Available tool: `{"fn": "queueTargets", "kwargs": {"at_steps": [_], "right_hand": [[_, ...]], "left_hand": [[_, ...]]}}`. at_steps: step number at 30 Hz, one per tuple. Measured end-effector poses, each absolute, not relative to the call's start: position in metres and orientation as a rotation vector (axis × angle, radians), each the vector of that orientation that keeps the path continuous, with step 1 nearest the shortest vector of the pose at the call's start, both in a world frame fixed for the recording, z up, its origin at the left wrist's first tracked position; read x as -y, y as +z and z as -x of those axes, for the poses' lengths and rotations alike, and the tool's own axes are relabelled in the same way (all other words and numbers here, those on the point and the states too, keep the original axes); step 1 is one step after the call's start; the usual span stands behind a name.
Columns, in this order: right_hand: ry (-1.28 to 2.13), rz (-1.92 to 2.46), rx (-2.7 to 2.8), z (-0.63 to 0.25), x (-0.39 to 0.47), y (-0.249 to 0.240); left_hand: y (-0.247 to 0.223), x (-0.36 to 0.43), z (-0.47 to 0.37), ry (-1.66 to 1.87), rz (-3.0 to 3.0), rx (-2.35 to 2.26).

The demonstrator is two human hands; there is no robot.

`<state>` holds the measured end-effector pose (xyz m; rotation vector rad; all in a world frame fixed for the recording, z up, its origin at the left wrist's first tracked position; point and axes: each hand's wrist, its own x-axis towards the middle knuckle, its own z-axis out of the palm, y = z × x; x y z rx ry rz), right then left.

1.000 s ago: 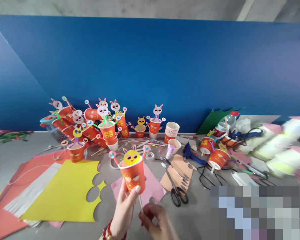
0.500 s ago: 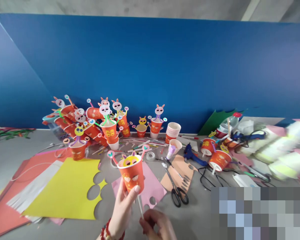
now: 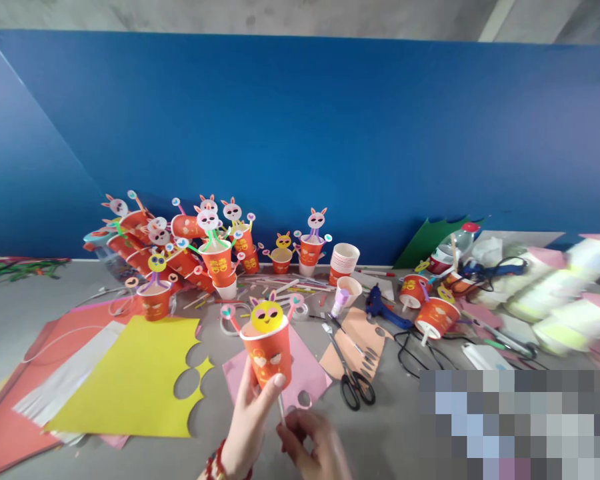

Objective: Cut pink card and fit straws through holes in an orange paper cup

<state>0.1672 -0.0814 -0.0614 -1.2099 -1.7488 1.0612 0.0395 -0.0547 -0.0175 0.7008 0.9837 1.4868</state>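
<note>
My left hand is wrapped round a red paper cup and holds it up, slightly tilted, above the table. From the cup's mouth rises a yellow paper animal face with ears, and a pink strip with a heart disc stands at each side. A thin white stick comes out below the cup's base. Its lower end is pinched between the fingers of my right hand, which is partly blurred. Behind the cup lies a pink paper sheet with a round hole cut in it.
Yellow paper lies at left. Black-handled scissors rest on orange paper at right. A blue glue gun, cables and a cup stack are farther back. Several finished animal cups stand along the blue wall.
The yellow face has risen out of the cup, from mostly sunk inside to nearly fully showing. My right hand and the stick have moved up slightly; the cup has shifted a little right.
</note>
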Motion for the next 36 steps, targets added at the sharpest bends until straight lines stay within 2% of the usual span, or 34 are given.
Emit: {"fn": "queueTargets", "kwargs": {"at_steps": [6,21,28,36], "right_hand": [[1.035,1.253,1.819,-0.172,0.088,-0.076],[1.016,1.233,1.66,-0.172,0.076,-0.053],[0.957,1.279,1.819,-0.174,0.086,-0.073],[0.957,1.271,1.815,-0.173,0.087,-0.077]], "left_hand": [[-0.014,0.047,-0.032,1.536,-0.699,-0.968],[-0.022,0.068,-0.053,1.348,-0.757,-0.938],[-0.02,0.048,-0.035,1.514,-0.734,-0.988],[-0.018,0.051,-0.036,1.51,-0.729,-0.996]]}}
